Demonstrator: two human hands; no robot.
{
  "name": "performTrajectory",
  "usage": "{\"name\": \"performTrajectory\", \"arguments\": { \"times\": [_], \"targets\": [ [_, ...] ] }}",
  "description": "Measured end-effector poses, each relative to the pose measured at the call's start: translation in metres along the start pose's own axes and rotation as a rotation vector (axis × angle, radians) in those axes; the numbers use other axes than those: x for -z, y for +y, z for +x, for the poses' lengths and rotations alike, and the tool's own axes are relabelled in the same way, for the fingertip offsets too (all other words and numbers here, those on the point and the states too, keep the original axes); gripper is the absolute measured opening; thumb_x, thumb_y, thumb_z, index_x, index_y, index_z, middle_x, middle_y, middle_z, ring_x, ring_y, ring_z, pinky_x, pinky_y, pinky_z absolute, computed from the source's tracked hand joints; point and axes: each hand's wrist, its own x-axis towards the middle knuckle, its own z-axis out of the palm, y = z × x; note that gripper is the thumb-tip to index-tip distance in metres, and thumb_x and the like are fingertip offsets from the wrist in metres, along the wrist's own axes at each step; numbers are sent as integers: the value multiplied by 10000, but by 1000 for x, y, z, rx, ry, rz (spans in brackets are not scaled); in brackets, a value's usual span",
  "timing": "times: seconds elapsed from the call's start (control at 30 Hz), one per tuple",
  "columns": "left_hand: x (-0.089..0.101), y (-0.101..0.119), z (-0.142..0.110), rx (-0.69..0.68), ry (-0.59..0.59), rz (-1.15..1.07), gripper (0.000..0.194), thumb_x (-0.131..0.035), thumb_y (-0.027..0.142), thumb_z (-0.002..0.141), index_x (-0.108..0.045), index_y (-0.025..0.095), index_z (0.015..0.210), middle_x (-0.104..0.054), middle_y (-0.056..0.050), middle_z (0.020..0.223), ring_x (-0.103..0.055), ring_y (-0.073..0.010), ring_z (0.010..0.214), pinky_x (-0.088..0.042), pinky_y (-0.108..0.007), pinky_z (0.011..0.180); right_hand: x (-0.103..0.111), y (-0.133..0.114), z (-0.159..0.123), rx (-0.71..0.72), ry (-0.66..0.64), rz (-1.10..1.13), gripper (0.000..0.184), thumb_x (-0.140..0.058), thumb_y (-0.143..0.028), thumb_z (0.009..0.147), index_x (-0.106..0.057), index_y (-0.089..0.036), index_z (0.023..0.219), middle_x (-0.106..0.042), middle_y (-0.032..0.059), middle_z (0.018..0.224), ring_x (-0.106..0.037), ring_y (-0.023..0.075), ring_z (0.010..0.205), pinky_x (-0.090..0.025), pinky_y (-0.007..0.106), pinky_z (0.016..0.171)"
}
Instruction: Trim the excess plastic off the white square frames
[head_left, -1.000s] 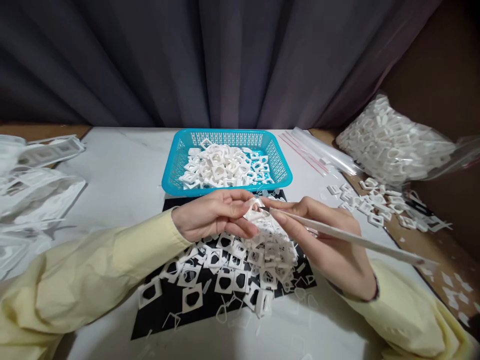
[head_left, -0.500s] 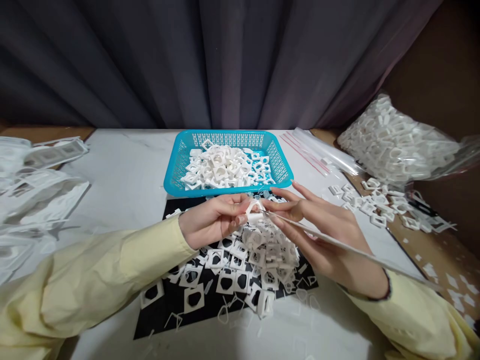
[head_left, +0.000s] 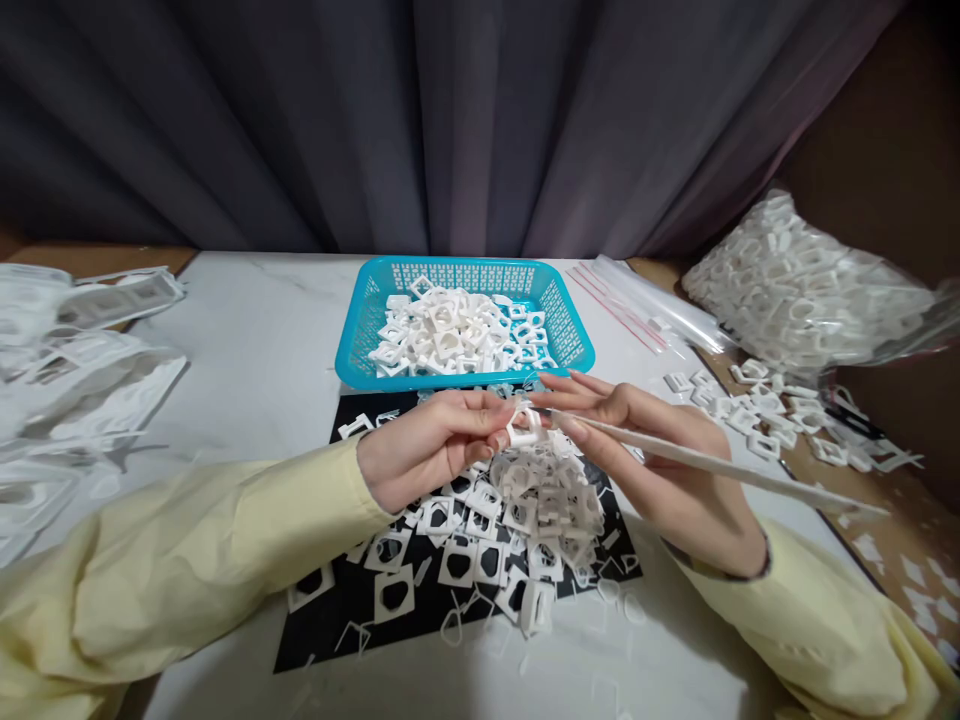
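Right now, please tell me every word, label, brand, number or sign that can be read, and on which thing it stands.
No text can be read: none on the held white piece, long white tool, blue basket or black mat. The flat bags show red lines only.

White marbled table [head_left: 247,350], blue basket [head_left: 349,345] on it as reference. Directly in front of basket: black mat [head_left: 322,635], tilted, under a heap of white cut pieces [head_left: 551,490]; thin offcuts [head_left: 452,625] spill past its near edge. Right of basket: clear plastic bags [head_left: 656,300] with red lines lying flat, small white frames [head_left: 739,415] nearer the edge. Well left of basket: stacked white sheets [head_left: 97,385] with cut-outs, overlapping.
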Motion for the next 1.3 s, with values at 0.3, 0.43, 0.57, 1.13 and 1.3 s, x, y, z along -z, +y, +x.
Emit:
{"name": "performTrajectory", "arguments": {
  "times": [0.3,0.43,0.57,1.13,1.3],
  "targets": [
    [-7,0,-4,13,55,-50,258,-498,-94,770,-627,59,608,-566,-17,615,-537,-22,482,-474,-58,463,-4,4,-4,197,-27,-199,83,-522,-101,858,-537,-181,849,-679,56,1067,-586,166,1091,-464,347,968],
    [-9,0,-6,14,63,-62,285,-477,-118,758,-621,62,590,-552,-16,611,-537,-28,496,-482,-68,468,-5,-1,-4,236,-22,-309,115,-503,-90,869,-552,-159,947,-679,64,1060,-594,135,1071,-485,260,921],
    [-9,-1,-7,25,62,-80,286,-460,-113,772,-621,56,606,-535,-15,607,-536,-26,485,-483,-66,460,-9,-4,-4,242,20,-417,216,-504,-86,868,-552,-155,1066,-678,72,1073,-635,138,997,-504,255,883],
    [-5,-2,-6,44,-84,-140,300,-417,-68,823,-658,46,686,-621,-42,664,-578,-21,492,-511,-47,507,-19,2,-12,-121,147,60,203,-554,-170,852,-436,-220,694,-707,38,964,-622,211,1039,-518,328,822],
    [-7,0,-8,50,-31,-125,280,-431,-82,811,-654,42,693,-617,-44,663,-561,-15,473,-499,-42,485,-13,-1,-10,-88,90,43,181,-551,-161,853,-461,-217,707,-689,45,1049,-625,207,1035,-516,332,833]
  ]
}}
